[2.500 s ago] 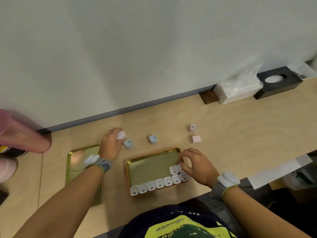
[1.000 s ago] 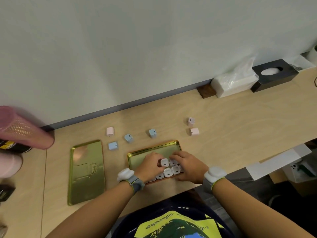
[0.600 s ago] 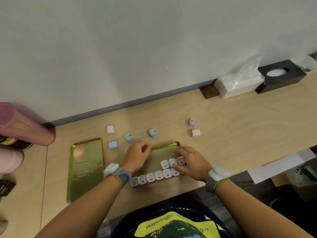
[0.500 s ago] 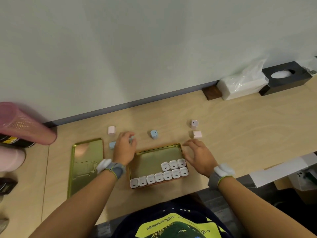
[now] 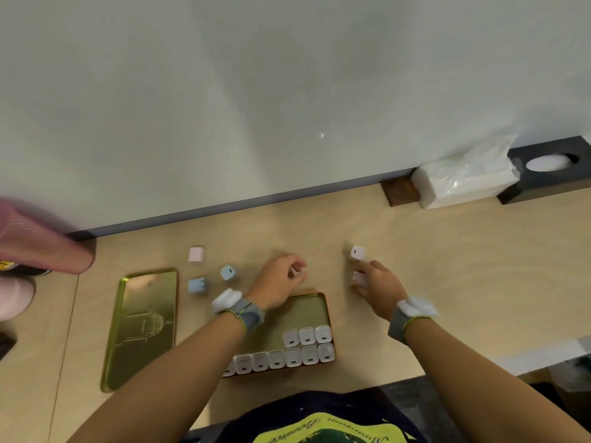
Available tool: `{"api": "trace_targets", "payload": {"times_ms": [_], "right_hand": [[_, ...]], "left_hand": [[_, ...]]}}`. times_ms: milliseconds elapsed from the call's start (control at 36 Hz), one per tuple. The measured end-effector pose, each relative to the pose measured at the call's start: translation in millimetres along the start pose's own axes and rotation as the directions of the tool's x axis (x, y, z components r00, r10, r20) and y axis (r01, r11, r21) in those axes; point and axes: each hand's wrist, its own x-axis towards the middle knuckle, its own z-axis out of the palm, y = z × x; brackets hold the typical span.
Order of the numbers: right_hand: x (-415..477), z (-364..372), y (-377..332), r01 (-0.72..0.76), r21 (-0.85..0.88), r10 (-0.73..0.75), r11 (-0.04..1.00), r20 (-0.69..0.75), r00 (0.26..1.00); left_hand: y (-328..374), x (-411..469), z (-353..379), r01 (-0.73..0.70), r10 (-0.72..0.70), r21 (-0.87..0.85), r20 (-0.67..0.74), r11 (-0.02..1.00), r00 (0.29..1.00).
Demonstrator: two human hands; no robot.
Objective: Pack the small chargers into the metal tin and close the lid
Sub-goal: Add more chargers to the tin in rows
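The gold metal tin [image 5: 308, 310] lies open near the table's front edge. Several white chargers [image 5: 292, 358] fill its front row, and three more [image 5: 307, 335] start a second row at the right. Its lid [image 5: 144, 327] lies flat to the left. My left hand [image 5: 278, 282] is curled just behind the tin, where a blue charger lay; that charger is hidden under the fingers. My right hand [image 5: 379, 287] pinches a pink charger [image 5: 358, 278] on the table right of the tin. Loose: one pink charger [image 5: 357, 253], another pink one [image 5: 196, 254], two blue ones [image 5: 228, 272] [image 5: 198, 285].
A pink cylinder [image 5: 41, 247] lies at the far left by the wall. A wooden block [image 5: 399, 193], a tissue pack [image 5: 463, 183] and a black box [image 5: 550, 174] line the wall at the back right. A white strip [image 5: 543, 353] sits at the right table edge.
Both hands have left the tin. My left hand moved from the left blue chargers to the middle blue one and covers it. My right hand reached out to the nearer pink charger.
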Motion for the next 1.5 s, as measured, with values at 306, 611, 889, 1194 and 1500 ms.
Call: {"api": "trace_targets", "payload": {"times_ms": [306, 611, 889, 1194, 1500], "right_hand": [[-1, -12, -33, 0.330, 0.242, -0.296, 0.912, -0.167, 0.940], [20, -30, -12, 0.293, 0.155, -0.269, 0.943, -0.162, 0.950], [37, -10, 13, 0.134, 0.182, -0.132, 0.974, -0.027, 0.991], [3, 4, 2, 0.084, 0.234, -0.055, 0.969, -0.127, 0.990], [-27, 11, -49, 0.211, 0.281, -0.159, 0.936, -0.196, 0.968]], "left_hand": [[41, 23, 28, 0.279, -0.140, -0.410, 0.336, 0.869, 0.931], [29, 12, -1, 0.300, -0.101, -0.603, 0.342, 0.739, 0.934], [21, -18, -26, 0.305, -0.164, -0.486, 0.312, 0.819, 0.936], [-33, -74, -44, 0.244, -0.178, -0.191, 0.309, 0.951, 0.934], [-64, -89, -23, 0.235, -0.162, -0.108, 0.455, 0.966, 0.876]]}}
